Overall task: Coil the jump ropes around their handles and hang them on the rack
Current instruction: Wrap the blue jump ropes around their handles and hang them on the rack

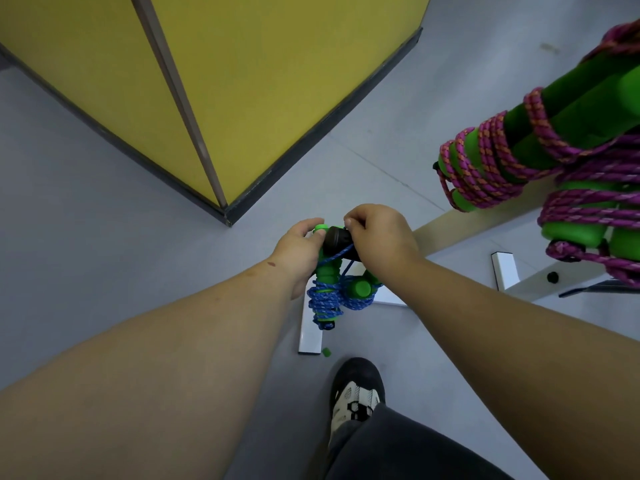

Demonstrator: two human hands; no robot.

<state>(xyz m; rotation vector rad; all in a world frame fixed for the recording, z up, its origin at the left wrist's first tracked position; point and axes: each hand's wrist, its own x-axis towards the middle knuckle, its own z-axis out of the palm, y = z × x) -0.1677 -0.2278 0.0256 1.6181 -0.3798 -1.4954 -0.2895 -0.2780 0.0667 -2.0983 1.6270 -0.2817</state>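
A blue jump rope [325,301] is coiled around its green handles [360,287] and hangs by the black end of the rack's bar [337,239]. My left hand [299,252] grips the top of one green handle beside that black end. My right hand [379,239] is curled over the bar's end and pinches near the blue cord. Several pink-and-orange ropes [491,157] coiled on green handles hang further along the rack at the right.
The rack's wooden bar [460,220] runs up to the right, and its white feet [310,336] rest on the grey floor. A yellow box corner [242,98] stands ahead. My shoe [356,396] is near a small green piece [326,352] on the floor.
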